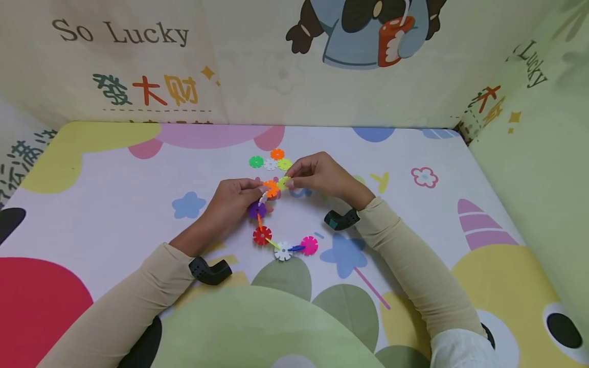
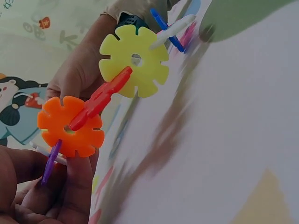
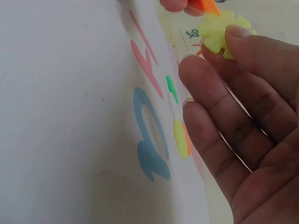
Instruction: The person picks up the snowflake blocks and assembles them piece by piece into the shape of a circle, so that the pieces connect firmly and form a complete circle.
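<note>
A chain of notched plastic snowflake discs curves between and below the hands in the head view. My left hand [image 1: 234, 200] pinches it near the orange disc [image 1: 272, 189] and a white disc seen edge-on. With thumb and forefinger, my right hand [image 3: 254, 98] grips a yellow disc [image 3: 217, 29] by its edge, right beside the orange one. Down from the left fingers run a purple disc [image 1: 257, 210], a red disc [image 1: 262, 235], a white disc [image 1: 282, 251] and a pink disc [image 1: 309, 245] at the end, with thin edge-on discs linking them.
Beyond the hands lie several loose discs: a green disc [image 1: 256, 162], a white disc [image 1: 270, 164], an orange disc [image 1: 277, 154] and a yellow disc [image 1: 284, 164]. The cartoon-printed tabletop [image 1: 391, 163] meets a printed cloth wall [image 1: 257, 87] at the back.
</note>
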{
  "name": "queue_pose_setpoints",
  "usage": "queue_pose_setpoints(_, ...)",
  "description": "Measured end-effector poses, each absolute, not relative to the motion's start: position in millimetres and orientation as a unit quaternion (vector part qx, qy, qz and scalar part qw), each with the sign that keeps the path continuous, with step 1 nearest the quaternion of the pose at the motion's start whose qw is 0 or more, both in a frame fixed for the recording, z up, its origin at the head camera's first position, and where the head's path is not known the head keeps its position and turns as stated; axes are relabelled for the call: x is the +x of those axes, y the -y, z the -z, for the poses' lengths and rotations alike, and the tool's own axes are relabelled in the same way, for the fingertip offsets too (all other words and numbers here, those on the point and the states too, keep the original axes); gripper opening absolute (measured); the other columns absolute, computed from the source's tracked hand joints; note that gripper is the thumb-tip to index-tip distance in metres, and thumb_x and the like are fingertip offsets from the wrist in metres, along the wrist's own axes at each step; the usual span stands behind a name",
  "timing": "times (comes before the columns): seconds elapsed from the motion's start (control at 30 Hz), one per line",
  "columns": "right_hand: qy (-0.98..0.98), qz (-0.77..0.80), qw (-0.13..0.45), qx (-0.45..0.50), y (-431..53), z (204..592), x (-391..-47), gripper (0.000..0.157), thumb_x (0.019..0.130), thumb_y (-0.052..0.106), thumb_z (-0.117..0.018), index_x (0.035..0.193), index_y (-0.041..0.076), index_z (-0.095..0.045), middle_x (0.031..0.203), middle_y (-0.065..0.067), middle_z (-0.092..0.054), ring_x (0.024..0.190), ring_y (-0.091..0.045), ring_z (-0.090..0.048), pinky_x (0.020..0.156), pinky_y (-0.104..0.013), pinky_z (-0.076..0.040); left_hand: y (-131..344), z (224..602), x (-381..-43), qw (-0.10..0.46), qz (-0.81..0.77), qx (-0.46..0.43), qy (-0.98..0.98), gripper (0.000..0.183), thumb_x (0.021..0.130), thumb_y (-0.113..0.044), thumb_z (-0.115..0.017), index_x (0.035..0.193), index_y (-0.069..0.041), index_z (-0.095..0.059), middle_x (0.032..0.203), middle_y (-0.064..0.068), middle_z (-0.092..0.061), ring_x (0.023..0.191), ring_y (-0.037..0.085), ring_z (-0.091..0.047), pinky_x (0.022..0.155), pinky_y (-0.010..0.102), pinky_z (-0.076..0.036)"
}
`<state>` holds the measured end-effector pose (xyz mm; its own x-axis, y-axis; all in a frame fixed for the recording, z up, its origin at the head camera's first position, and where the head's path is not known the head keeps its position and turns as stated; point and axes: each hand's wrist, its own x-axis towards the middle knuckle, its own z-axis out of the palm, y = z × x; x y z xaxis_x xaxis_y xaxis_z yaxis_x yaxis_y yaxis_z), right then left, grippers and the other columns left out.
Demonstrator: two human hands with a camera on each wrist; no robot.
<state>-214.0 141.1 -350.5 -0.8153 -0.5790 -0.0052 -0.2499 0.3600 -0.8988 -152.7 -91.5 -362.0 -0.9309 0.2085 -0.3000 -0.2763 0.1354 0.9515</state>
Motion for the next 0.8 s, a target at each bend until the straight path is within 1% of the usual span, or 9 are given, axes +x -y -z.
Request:
queue_pose_setpoints(0.13, -0.813, 0.498, 0.153, -0.26, -140.8, 351.9, -213.9, 0.014, 0.086, 0.014, -0.076, 0.097, 0.005, -0.077, 0.088, -0.001, -0.074, 0.082, -0.02, -0.063, 0.064, -0.028, -0.046, 91.4, 362.6, -152.6, 0.178, -0.667, -0.024, -0.723, 0.043, 0.1, -0.02, -0.058, 0.134, 0.005, -0.051, 0.135, 0.008, -0.057, 0.086, 0.021, -0.072, 0.097, 0.023, -0.045)
queue_pose_setpoints(0.23, -0.814, 0.498, 0.15, -0.257, -139.8, 352.5, -214.0, 0.013, 0.085, 0.014, -0.077, 0.095, 0.005, -0.077, 0.087, -0.001, -0.074, 0.082, -0.02, -0.064, 0.064, -0.028, -0.047, 91.1, 362.7, -152.2, 0.175, -0.675, -0.022, -0.716, 0.042, 0.1, -0.019, -0.058, 0.133, 0.006, -0.051, 0.133, 0.011, -0.058, 0.085, 0.023, -0.072, 0.091, 0.022, -0.048)
queue_pose_setpoints(0.3, -0.816, 0.498, 0.149, -0.254, -139.3, 352.5, -213.8, 0.012, 0.084, 0.014, -0.078, 0.093, 0.006, -0.078, 0.087, 0.0, -0.074, 0.081, -0.02, -0.064, 0.063, -0.029, -0.047, 91.1, 363.1, -152.1, 0.177, -0.676, -0.02, -0.715, 0.042, 0.099, -0.019, -0.059, 0.132, 0.006, -0.052, 0.134, 0.01, -0.057, 0.086, 0.024, -0.072, 0.091, 0.022, -0.048)
queue_pose_setpoints(0.33, -0.817, 0.497, 0.148, -0.252, -139.1, 352.4, -213.7, 0.012, 0.084, 0.014, -0.078, 0.093, 0.006, -0.078, 0.087, 0.0, -0.074, 0.081, -0.02, -0.063, 0.062, -0.028, -0.046, 91.1, 363.0, -152.0, 0.177, -0.673, -0.02, -0.718, 0.042, 0.099, -0.02, -0.059, 0.131, 0.006, -0.053, 0.131, 0.013, -0.06, 0.087, 0.022, -0.072, 0.092, 0.022, -0.047)
queue_pose_setpoints(0.4, -0.818, 0.496, 0.148, -0.25, -138.7, 352.1, -213.4, 0.011, 0.084, 0.013, -0.078, 0.092, 0.006, -0.078, 0.087, 0.0, -0.074, 0.08, -0.02, -0.063, 0.059, -0.028, -0.044, 91.3, 363.0, -151.9, 0.178, -0.666, -0.021, -0.724, 0.043, 0.099, -0.021, -0.059, 0.132, 0.005, -0.053, 0.133, 0.01, -0.058, 0.088, 0.021, -0.072, 0.095, 0.022, -0.045)
queue_pose_setpoints(0.53, -0.818, 0.497, 0.149, -0.248, -138.2, 351.5, -212.3, 0.009, 0.085, 0.011, -0.077, 0.092, 0.005, -0.078, 0.087, -0.001, -0.074, 0.078, -0.021, -0.062, 0.055, -0.027, -0.04, 91.5, 363.5, -151.8, 0.175, -0.656, -0.026, -0.734, 0.044, 0.099, -0.023, -0.059, 0.134, 0.004, -0.053, 0.125, 0.012, -0.064, 0.087, 0.02, -0.072, 0.096, 0.021, -0.045)
queue_pose_setpoints(0.57, -0.818, 0.498, 0.149, -0.248, -138.1, 351.3, -211.9, 0.009, 0.085, 0.01, -0.077, 0.092, 0.005, -0.078, 0.087, -0.001, -0.074, 0.078, -0.021, -0.062, 0.055, -0.027, -0.04, 91.6, 363.7, -151.7, 0.172, -0.659, -0.027, -0.732, 0.044, 0.099, -0.023, -0.06, 0.134, 0.003, -0.053, 0.124, 0.011, -0.064, 0.086, 0.022, -0.072, 0.093, 0.022, -0.047)
queue_pose_setpoints(0.73, -0.815, 0.502, 0.148, -0.25, -137.3, 351.2, -210.5, 0.009, 0.085, 0.01, -0.077, 0.092, 0.005, -0.078, 0.087, 0.0, -0.074, 0.077, -0.022, -0.06, 0.057, -0.027, -0.041, 91.3, 364.3, -150.8, 0.159, -0.67, -0.031, -0.724, 0.043, 0.099, -0.021, -0.06, 0.133, 0.003, -0.054, 0.106, 0.015, -0.07, 0.083, 0.024, -0.072, 0.081, 0.024, -0.054)
queue_pose_setpoints(0.8, -0.814, 0.503, 0.145, -0.253, -136.7, 352.1, -210.0, 0.008, 0.085, 0.009, -0.077, 0.092, 0.005, -0.078, 0.086, 0.0, -0.074, 0.076, -0.022, -0.059, 0.058, -0.027, -0.043, 91.6, 364.8, -151.0, 0.161, -0.671, -0.033, -0.723, 0.043, 0.098, -0.021, -0.061, 0.133, 0.003, -0.054, 0.11, 0.013, -0.07, 0.083, 0.024, -0.072, 0.081, 0.024, -0.054)
